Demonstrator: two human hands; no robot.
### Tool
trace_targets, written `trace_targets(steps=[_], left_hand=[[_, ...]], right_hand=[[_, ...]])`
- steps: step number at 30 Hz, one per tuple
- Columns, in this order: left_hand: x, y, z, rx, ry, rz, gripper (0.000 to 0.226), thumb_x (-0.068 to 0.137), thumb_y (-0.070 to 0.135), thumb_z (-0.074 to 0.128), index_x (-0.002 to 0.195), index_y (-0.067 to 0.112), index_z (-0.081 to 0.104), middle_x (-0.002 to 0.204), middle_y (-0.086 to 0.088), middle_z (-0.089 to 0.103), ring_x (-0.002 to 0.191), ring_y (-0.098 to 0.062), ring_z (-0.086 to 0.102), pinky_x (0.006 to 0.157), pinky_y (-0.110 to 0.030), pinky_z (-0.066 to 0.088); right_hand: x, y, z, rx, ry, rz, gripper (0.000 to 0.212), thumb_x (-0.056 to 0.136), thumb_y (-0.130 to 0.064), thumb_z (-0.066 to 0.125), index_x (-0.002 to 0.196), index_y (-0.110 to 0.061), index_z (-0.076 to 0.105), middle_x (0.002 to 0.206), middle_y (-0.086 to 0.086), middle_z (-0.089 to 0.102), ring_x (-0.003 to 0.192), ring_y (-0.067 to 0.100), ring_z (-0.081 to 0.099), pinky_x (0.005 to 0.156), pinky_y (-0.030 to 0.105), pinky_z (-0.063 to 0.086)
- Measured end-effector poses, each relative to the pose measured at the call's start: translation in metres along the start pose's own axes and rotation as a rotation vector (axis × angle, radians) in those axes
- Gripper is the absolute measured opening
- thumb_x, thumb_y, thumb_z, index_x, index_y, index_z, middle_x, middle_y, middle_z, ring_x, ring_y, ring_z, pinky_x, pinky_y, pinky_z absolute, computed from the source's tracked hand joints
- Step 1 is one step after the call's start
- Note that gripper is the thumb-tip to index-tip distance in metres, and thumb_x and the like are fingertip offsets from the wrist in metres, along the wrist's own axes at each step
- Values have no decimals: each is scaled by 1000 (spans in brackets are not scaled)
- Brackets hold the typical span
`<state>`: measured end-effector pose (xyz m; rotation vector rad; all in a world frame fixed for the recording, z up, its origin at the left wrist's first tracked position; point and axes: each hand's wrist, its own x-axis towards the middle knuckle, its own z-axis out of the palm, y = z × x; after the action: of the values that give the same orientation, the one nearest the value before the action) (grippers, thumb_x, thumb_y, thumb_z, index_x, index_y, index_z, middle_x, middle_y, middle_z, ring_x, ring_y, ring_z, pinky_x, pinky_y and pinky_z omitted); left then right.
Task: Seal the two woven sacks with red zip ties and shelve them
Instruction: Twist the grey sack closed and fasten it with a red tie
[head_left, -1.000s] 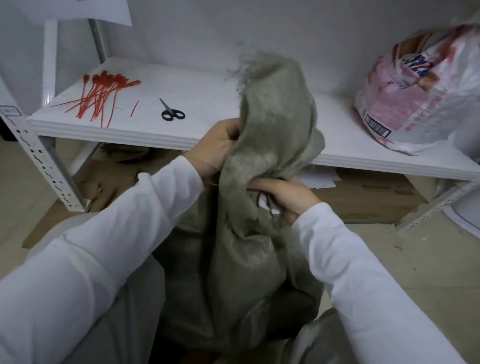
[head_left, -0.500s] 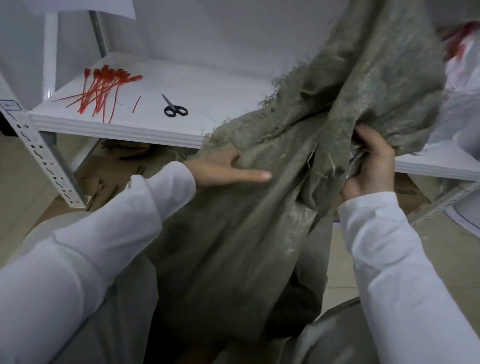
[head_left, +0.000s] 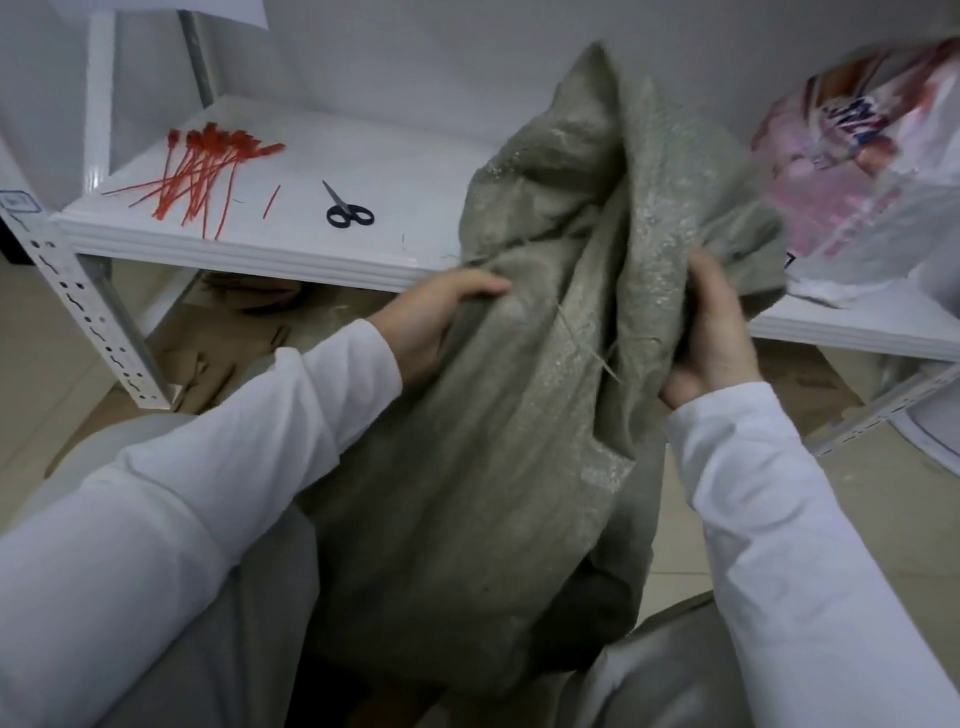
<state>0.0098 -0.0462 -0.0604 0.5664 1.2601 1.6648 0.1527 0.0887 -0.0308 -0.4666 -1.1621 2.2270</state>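
You hold the grey-green woven sack (head_left: 493, 415) between your legs, its crumpled top rising in front of the white shelf (head_left: 415, 171). Your left hand (head_left: 431, 322) grips a fold at the sack's 9 o'clock edge, and your right hand (head_left: 711, 332) clutches bunched cloth at 3 o'clock. Red zip ties (head_left: 202, 171) lie on the shelf at 10 o'clock, black scissors (head_left: 345, 210) near them, and a printed plastic bag (head_left: 857, 156) at 2 o'clock.
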Motion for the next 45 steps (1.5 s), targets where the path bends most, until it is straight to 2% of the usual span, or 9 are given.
trace_targets(steps=[10,15,19,21,25,30,37,42,45], left_hand=[[-14,27,7,-307,-44,300,45,94,29,39,86,9,78,93,-9,73,91,-21,69,83,-33,56],[-13,50,-21,-488,32,410,40,97,27,43,120,-1,59,122,-22,60,118,-34,56,106,-49,41],[-13,45,-23,-409,-23,378,40,96,19,46,129,-4,49,122,-22,57,120,-35,53,108,-49,39],[-13,33,-6,-170,-69,397,26,96,9,46,117,-3,56,109,-14,67,105,-25,63,100,-39,48],[-10,20,10,287,105,532,16,84,-6,58,94,5,64,76,6,72,74,-6,67,72,-24,54],[-2,22,-24,369,569,401,50,62,55,81,84,15,60,73,0,59,63,-8,56,69,-25,45],[-10,1,-7,1071,-102,-88,120,34,89,65,135,28,45,127,12,57,113,-10,57,104,-33,42],[-18,-5,5,975,-284,-19,107,40,82,66,131,29,49,128,11,58,116,-9,56,107,-34,41],[-22,-5,16,466,-264,128,95,44,85,66,116,22,66,116,3,68,108,-13,64,98,-36,50]], right_hand=[[-18,49,25,-495,-151,450,45,57,-19,82,98,-8,71,94,4,76,88,16,73,78,29,58],[-14,27,6,-811,-252,546,68,40,-13,88,105,-12,69,98,3,75,91,18,72,82,35,57],[-10,27,7,-280,-213,343,13,72,-3,71,83,-9,70,72,5,74,67,15,71,59,27,57],[-9,34,15,-26,-176,325,24,86,-8,60,66,-10,74,65,6,71,60,15,70,54,26,56],[-9,45,20,-175,-195,271,19,61,3,64,73,-6,75,74,10,73,66,21,71,60,32,58],[-3,5,11,109,-67,60,22,68,3,49,64,-3,71,63,9,70,60,21,69,58,27,57],[-9,-19,18,542,-4,-484,36,72,18,45,44,0,60,47,10,59,44,21,61,44,22,51],[-13,-11,25,460,-61,-405,32,80,12,52,52,1,64,53,12,62,52,22,65,51,25,54],[-15,-5,23,409,-152,-354,32,83,2,54,54,-2,68,56,9,66,55,19,67,55,23,54]])
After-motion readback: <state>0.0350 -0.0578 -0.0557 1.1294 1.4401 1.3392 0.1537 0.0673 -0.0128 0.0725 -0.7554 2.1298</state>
